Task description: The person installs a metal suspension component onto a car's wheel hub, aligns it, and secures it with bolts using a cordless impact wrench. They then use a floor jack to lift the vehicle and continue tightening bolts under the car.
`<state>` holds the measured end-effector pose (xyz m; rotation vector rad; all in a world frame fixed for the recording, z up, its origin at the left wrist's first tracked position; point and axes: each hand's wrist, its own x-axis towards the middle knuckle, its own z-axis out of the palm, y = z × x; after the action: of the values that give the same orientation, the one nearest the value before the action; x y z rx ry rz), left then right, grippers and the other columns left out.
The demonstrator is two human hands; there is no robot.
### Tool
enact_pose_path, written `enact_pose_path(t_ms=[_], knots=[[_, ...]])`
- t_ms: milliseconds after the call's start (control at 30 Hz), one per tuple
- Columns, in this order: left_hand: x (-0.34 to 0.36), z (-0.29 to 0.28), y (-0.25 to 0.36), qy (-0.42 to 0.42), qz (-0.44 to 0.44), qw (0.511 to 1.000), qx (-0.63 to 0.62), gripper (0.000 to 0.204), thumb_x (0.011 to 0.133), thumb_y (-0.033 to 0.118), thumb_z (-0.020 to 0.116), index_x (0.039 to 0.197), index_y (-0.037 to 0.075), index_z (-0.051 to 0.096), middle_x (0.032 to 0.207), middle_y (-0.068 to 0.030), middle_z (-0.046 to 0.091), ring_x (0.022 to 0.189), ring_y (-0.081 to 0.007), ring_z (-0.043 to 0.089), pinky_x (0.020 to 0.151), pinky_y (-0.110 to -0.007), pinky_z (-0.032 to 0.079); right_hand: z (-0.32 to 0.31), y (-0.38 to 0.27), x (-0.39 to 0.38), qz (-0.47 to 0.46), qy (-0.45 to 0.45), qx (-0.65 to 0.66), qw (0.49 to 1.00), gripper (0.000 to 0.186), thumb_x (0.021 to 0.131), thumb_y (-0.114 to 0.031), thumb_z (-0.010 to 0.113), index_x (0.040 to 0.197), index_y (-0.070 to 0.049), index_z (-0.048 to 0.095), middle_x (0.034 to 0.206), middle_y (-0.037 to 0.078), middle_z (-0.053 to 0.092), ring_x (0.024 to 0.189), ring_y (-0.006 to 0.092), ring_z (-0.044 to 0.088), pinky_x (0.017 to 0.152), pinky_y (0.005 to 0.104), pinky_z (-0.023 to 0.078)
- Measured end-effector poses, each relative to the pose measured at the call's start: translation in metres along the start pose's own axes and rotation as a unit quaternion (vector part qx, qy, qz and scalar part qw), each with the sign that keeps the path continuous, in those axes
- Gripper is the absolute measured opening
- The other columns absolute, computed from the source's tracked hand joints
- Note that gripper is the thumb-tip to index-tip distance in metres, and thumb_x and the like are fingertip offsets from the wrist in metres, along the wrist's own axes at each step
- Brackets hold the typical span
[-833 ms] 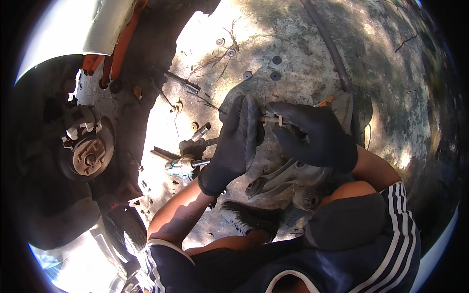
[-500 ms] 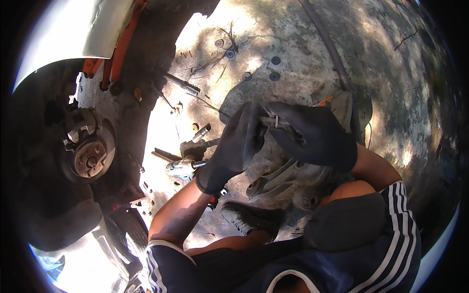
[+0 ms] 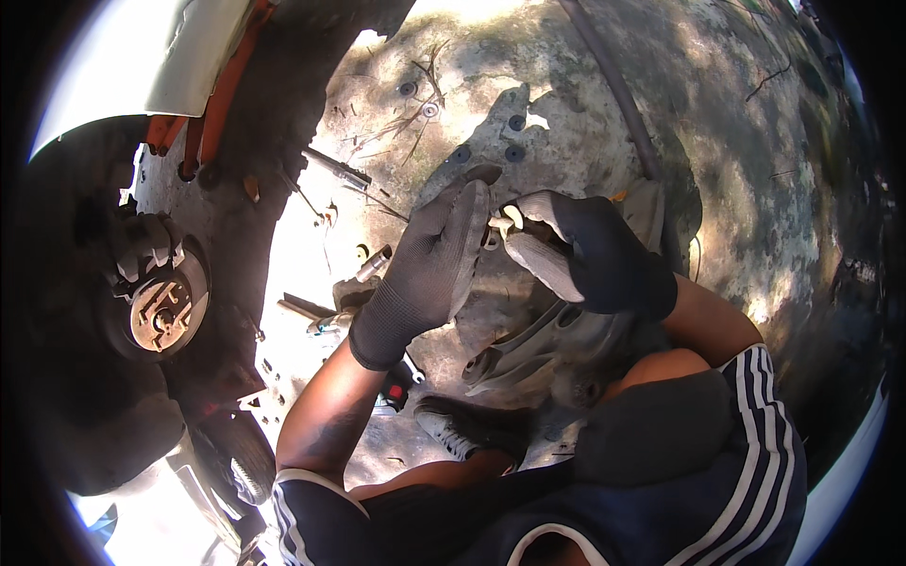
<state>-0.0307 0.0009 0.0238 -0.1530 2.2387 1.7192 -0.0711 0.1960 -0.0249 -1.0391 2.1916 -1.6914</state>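
Note:
My right hand (image 3: 599,250), in a dark glove, pinches a small pale metal part (image 3: 508,223) that looks like a bolt with a washer or flange. Sunlight catches its near end; the rest lies hidden in the glove. Close beside its tip, my gloved left hand (image 3: 429,250) is raised with its fingers stretched out. Whether the left fingers touch the part I cannot tell. Below the hands, a grey metal suspension arm (image 3: 519,354) rests on the ground near my shoe (image 3: 462,429).
At left, a car's wheel hub with brake disc (image 3: 162,316) is exposed, with an orange stand (image 3: 209,104) behind it. A long socket extension (image 3: 338,170), a socket (image 3: 374,263) and a spanner (image 3: 413,370) lie on the ground. Round dark discs (image 3: 514,153) and a long pole (image 3: 613,85) lie farther off.
The part was held level between both hands; now it shows its bright end in my right fingers. My left hand has turned and its fingers have straightened. The view has shifted slightly.

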Motion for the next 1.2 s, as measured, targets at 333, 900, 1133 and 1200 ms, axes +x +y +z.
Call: enact_pose_path(t_ms=[333, 900, 1133, 1200], knots=[[-0.002, 0.005, -0.001, 0.025, -0.181, 0.950, -0.253, 0.035, 0.107, 0.031, 0.039, 0.128, 0.008, 0.054, 0.077, 0.0000, 0.055, 0.054, -0.0058, 0.043, 0.047, -0.020, 0.034, -0.018, -0.012, -0.005, -0.112, -0.024, -0.250, 0.961, 0.034, 0.085, -0.027, 0.069, 0.103, 0.001, 0.059, 0.075, 0.015, 0.060, 0.061, 0.0326, 0.062, 0.055, 0.0419, 0.050], [-0.014, 0.009, -0.023, 0.042, -0.037, 0.988, -0.143, 0.044, 0.106, 0.039, 0.042, 0.128, 0.003, 0.055, 0.096, -0.0041, 0.059, 0.072, -0.0092, 0.051, 0.063, -0.023, 0.044, -0.013, -0.020, 0.000, 0.006, -0.045, -0.074, 0.996, 0.030, 0.083, -0.030, 0.073, 0.094, -0.003, 0.065, 0.068, 0.015, 0.059, 0.059, 0.0337, 0.061, 0.055, 0.0416, 0.046], [-0.001, -0.022, -0.044, -0.019, -0.031, 0.889, -0.456, 0.024, 0.104, 0.016, 0.046, 0.118, -0.001, 0.056, 0.083, -0.0041, 0.057, 0.060, -0.0071, 0.049, 0.053, -0.020, 0.042, -0.012, -0.010, -0.006, -0.004, 0.007, -0.116, 0.993, 0.029, 0.083, -0.031, 0.073, 0.084, -0.003, 0.065, 0.062, 0.012, 0.055, 0.053, 0.0317, 0.057, 0.051, 0.0414, 0.044], [-0.006, -0.013, -0.027, 0.044, -0.041, 0.922, -0.381, 0.026, 0.102, 0.013, 0.049, 0.121, -0.002, 0.056, 0.087, -0.0070, 0.060, 0.063, -0.0089, 0.054, 0.056, -0.020, 0.045, -0.012, -0.009, -0.005, -0.012, 0.010, -0.127, 0.992, 0.028, 0.083, -0.030, 0.073, 0.082, -0.003, 0.064, 0.062, 0.012, 0.054, 0.053, 0.0317, 0.056, 0.050, 0.0416, 0.043]])
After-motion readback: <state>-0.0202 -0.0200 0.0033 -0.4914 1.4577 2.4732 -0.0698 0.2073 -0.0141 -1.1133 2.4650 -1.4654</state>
